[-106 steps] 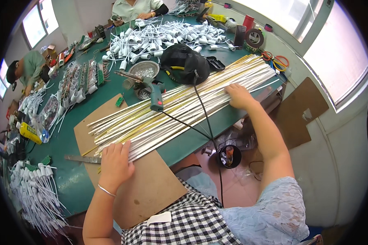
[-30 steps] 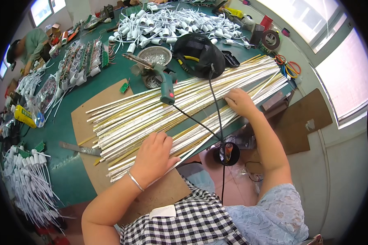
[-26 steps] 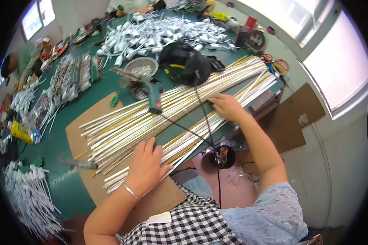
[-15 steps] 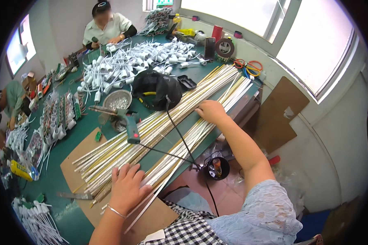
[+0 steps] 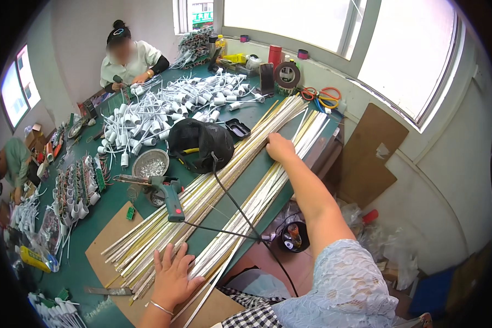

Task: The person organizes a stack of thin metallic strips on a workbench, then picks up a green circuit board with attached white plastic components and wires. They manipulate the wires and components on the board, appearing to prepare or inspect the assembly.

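Two bundles of long thin white and yellowish strips lie slantwise across the green table: a far bundle [image 5: 197,202] and a near bundle [image 5: 218,251]. A strip of bare tabletop shows between them. My left hand [image 5: 172,279] rests palm down at the lower end of the far bundle, fingers spread. Near the upper end, my right hand [image 5: 280,148] is closed, its knuckles against the far bundle's near edge; its fingertips are hidden. A green gun-shaped tool [image 5: 172,201] with a metal barrel lies beside the far bundle, its black cable crossing both bundles.
A black mesh bag [image 5: 202,143] and a metal bowl [image 5: 151,162] stand beyond the strips. White lamp-holder-like parts [image 5: 175,104] with wires are heaped farther back. Scissors [image 5: 322,95] lie by the window. A flat blade [image 5: 109,291] lies at lower left. Two people work across the table.
The far bundle has shifted away from the near one, widening the gap between them. My right hand has moved with its edge and curled more closely. The view has tilted slightly.
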Available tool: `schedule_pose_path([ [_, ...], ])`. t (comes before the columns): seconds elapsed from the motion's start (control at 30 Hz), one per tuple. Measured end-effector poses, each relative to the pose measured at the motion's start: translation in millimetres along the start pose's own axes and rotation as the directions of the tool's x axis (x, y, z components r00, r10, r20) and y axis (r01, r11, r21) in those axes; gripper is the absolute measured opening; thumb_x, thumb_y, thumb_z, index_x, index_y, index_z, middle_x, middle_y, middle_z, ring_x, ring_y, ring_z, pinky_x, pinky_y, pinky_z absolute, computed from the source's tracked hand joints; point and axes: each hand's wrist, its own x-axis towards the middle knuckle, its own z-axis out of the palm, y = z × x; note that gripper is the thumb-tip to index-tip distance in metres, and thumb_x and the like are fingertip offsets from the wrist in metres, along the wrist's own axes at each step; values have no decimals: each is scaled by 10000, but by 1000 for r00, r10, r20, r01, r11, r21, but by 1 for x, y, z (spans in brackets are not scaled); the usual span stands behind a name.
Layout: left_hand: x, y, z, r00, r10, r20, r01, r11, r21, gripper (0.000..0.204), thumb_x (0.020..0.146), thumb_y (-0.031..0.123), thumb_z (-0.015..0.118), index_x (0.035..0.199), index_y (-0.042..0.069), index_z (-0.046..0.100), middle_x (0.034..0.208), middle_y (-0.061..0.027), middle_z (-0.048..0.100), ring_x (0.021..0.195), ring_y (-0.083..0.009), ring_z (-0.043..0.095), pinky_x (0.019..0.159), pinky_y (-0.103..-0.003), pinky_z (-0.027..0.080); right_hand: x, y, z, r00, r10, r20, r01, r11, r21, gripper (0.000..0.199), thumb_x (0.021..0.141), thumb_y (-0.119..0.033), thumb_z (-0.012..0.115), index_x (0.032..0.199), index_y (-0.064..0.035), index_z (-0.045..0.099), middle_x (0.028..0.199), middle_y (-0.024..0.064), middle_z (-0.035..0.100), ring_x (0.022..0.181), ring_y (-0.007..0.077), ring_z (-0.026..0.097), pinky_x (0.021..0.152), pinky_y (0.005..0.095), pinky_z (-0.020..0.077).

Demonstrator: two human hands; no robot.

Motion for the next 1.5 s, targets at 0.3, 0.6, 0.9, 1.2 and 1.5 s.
schedule_pose_path([
  [0.3,-1,1,1,1000,-2,-19,2,1000,-19,556,800,556,607,1149,125,580,1449,-98,439,1420,-339,208,1152,-563,21,-13,37,-27,996,-75,51,87,953,-290,362,911,-419,545,974,-89,682,981,88,671,1013,279,612,859,438,472],
  [0.6,-19,11,-3,1000,0,22,-2,996,90,738,764,539,661,1303,60,502,1435,-173,431,1385,-397,273,1141,-576,87,-143,-91,-94,626,-579,-522,769,569,290,339,769,-196,709,1058,-34,635,1046,158,653,986,348,611,884,435,479],
  [0.9,-62,27,-12,996,15,-87,-10,999,54,964,622,499,792,1359,2,418,1368,-209,457,1233,-403,418,1039,-496,318,-288,-174,-35,206,-977,58,947,214,242,911,690,-198,725,1471,-62,276,1514,189,296,1385,354,322,1130,465,288],
  [1.2,-71,23,4,984,30,-175,-41,997,-60,664,709,189,782,1271,-7,488,1182,-163,583,1049,-378,519,925,-432,417,-279,-189,-33,160,-964,212,953,207,222,853,632,-241,783,1384,-63,421,1240,141,506,1169,321,481,979,434,400],
  [1.5,-111,19,-22,984,77,-160,-107,976,-187,727,743,228,762,1353,3,440,1274,-232,516,1142,-424,491,992,-469,396,-272,-188,-28,75,-992,106,966,98,237,438,666,-185,698,1063,-86,543,983,83,531,947,272,535,751,394,447],
])
